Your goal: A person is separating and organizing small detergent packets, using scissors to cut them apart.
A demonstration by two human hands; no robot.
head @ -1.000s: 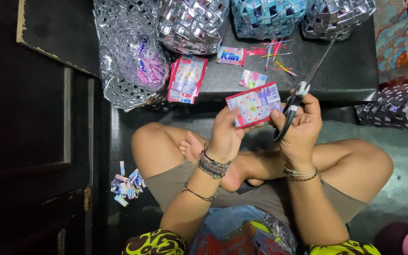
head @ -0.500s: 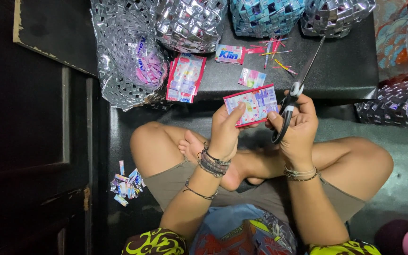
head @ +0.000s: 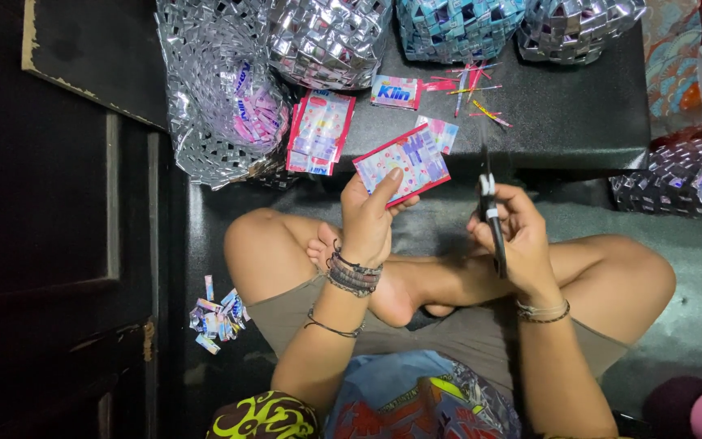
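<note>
I sit cross-legged on the floor. My left hand point(head: 370, 218) pinches a flat red-edged foil sachet wrapper point(head: 404, 163) with pink and blue print, held up in front of me. My right hand point(head: 516, 236) grips a pair of black-handled scissors point(head: 490, 208), blades shut and pointing away from me, a hand's width to the right of the wrapper. Bracelets circle both wrists.
A low black table point(head: 578, 114) ahead carries more wrappers point(head: 318, 132) and thin cut strips point(head: 473, 89). Woven silver and blue foil bags point(head: 327, 41) stand behind it and at the left point(head: 213, 114). A small pile of folded scraps point(head: 217, 313) lies by my left knee.
My right hand with the scissors has drawn away to the right of the wrapper, and the blades now point straight ahead. My left hand keeps the wrapper, tilted slightly.
</note>
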